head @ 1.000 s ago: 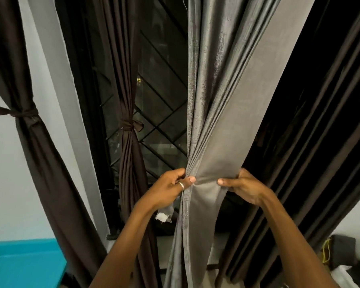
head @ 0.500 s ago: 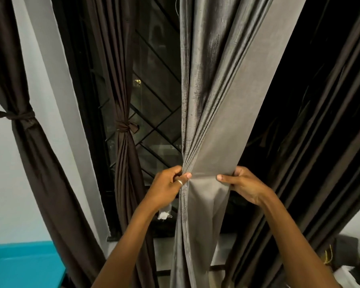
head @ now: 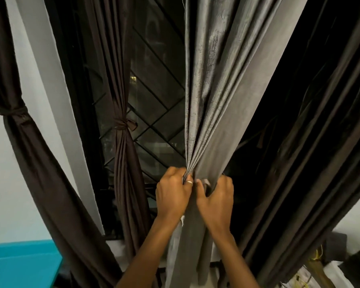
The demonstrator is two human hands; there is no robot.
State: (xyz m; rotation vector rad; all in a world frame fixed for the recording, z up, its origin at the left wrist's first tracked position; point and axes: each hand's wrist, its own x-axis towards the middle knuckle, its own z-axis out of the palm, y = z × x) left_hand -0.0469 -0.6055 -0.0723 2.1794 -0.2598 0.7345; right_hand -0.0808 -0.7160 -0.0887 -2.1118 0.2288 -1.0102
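Note:
A grey curtain (head: 222, 104) hangs in front of a dark window with a diagonal metal grille (head: 158, 113). Its folds are gathered into a narrow bunch at waist height. My left hand (head: 172, 194), with a ring on the thumb, grips the left side of the bunch. My right hand (head: 217, 197) grips the right side, fingers curled round the cloth. The two hands almost touch. Below them the curtain falls in a tight column.
A dark brown curtain (head: 125, 159) tied with a knot hangs left of the grey one. Another tied brown curtain (head: 35, 163) hangs at far left against a white wall. Dark curtains (head: 320, 142) fill the right. A turquoise surface (head: 19, 265) lies lower left; clutter (head: 341, 267) sits lower right.
My right hand has moved left, drawing the flat stretch of grey cloth into the bunch. Both hands now hold the gathered curtain close together.

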